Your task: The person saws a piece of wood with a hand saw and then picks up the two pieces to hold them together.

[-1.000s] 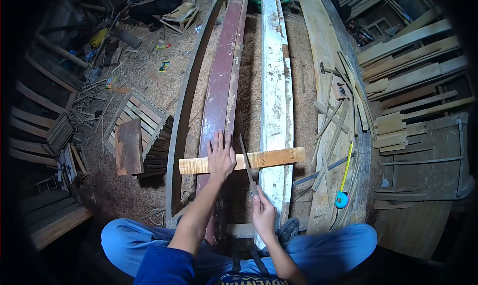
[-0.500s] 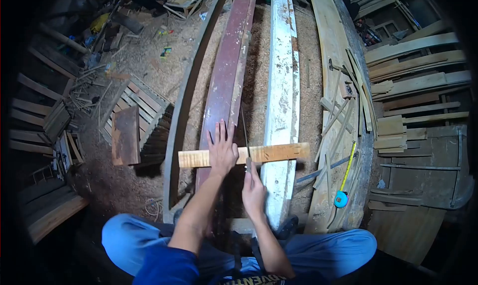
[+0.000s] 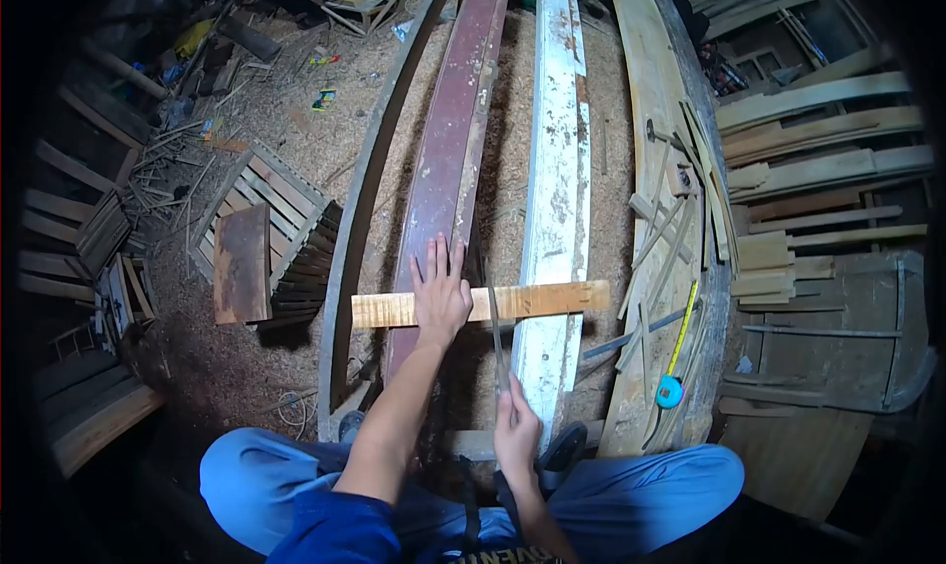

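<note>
A short light wooden board (image 3: 552, 298) lies crosswise over a maroon beam (image 3: 448, 160) and a white, flaking beam (image 3: 555, 190). My left hand (image 3: 440, 303) presses flat on the board above the maroon beam, fingers spread and pointing away from me. Lower and to the right, my right hand (image 3: 516, 431) is closed around the handle of a handsaw (image 3: 497, 328). The thin blade crosses the board in the gap between the two beams, just right of my left hand. Its handle is mostly hidden by my fingers.
On the right, a long plank (image 3: 645, 91) carries loose strips, a hammer (image 3: 665, 132) and a blue tape measure (image 3: 670, 392) with its yellow tape out. A slatted crate (image 3: 286, 204) stands at the left with a brown board (image 3: 242, 264) against it. Wood shavings cover the floor.
My right hand has drawn the saw back toward me and slightly right, so more blade shows on the near side of the board. My left hand and the board keep their place.
</note>
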{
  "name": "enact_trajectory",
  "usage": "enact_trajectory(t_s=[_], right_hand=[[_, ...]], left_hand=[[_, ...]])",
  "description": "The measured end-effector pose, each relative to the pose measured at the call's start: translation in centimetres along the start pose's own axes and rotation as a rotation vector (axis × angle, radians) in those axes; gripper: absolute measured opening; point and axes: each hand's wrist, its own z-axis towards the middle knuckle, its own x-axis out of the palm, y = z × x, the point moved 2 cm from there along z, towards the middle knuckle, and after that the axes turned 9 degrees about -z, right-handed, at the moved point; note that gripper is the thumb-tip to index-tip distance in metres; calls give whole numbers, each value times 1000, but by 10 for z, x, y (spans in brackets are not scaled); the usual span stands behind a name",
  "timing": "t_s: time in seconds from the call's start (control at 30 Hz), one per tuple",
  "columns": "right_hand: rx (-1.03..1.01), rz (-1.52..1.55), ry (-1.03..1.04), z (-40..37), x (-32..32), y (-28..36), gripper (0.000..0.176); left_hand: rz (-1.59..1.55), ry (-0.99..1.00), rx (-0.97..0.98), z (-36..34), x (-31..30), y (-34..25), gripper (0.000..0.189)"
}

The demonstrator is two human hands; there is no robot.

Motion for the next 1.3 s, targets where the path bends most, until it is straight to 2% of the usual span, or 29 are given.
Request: enact_trajectory(t_s=[0.07, 0.17, 0.23, 0.27, 0.37, 0.4, 0.43, 0.5, 0.57, 0.63, 0.7, 0.8, 0.87, 0.97, 1.0, 1.03, 1.1, 1.13, 1.2, 1.3], right_hand=[[-63, -5, -63, 19, 10, 14, 41], [173, -34, 143, 62, 12, 23, 42], [-9, 51, 8, 10, 1, 6, 41], [41, -41, 42, -12, -13, 6, 41], [131, 37, 81, 9, -12, 5, 40], [159, -10, 82, 27, -15, 21, 39], [155, -23, 71, 39, -19, 20, 39], [40, 43, 137, 54, -30, 16, 40], [26, -19, 171, 43, -46, 22, 41], [168, -34, 216, 33, -49, 21, 41], [182, -27, 193, 32, -48, 27, 40], [148, 33, 142, 29, -46, 35, 40], [87, -54, 126, 30, -47, 41, 39], [9, -107, 100, 68, -22, 28, 42], [-32, -109, 22, 85, 0, 16, 42], [-51, -104, 22, 98, 0, 32, 42], [135, -212, 189, 96, -12, 47, 42], [116, -109, 168, 90, -15, 27, 42], [127, -98, 161, 71, -28, 22, 42], [123, -53, 147, 68, -8, 18, 41]], left_hand=[[8, -6, 27, 1, 1, 4, 78], [0, -12, 17, 1, -6, 2, 76], [41, 6, 2, 7, -10, 1, 75], [79, 42, -15, 3, -8, 0, 75], [-12, -43, -7, 7, -1, 1, 70], [40, -114, -65, 16, 6, 2, 67], [57, -125, -131, 24, -1, -3, 65], [44, -134, -135, 28, 1, -1, 66], [110, -66, -117, 19, 1, -4, 67], [85, 0, -7, 13, -2, -8, 71], [68, -16, 7, 15, -1, -8, 75], [54, 6, 23, 8, -1, -7, 75], [42, 23, 48, 7, 1, -7, 76], [9, 40, 52, 8, -3, -10, 76], [2, 52, 48, 8, -3, -10, 76], [6, 33, 44, 17, -6, -7, 76], [4, 86, 6, 11, -5, -10, 77], [9, 33, 22, 9, -5, -12, 78], [3, 70, 47, -1, -3, -19, 79], [-20, 67, 26, -2, -8, -17, 80]])
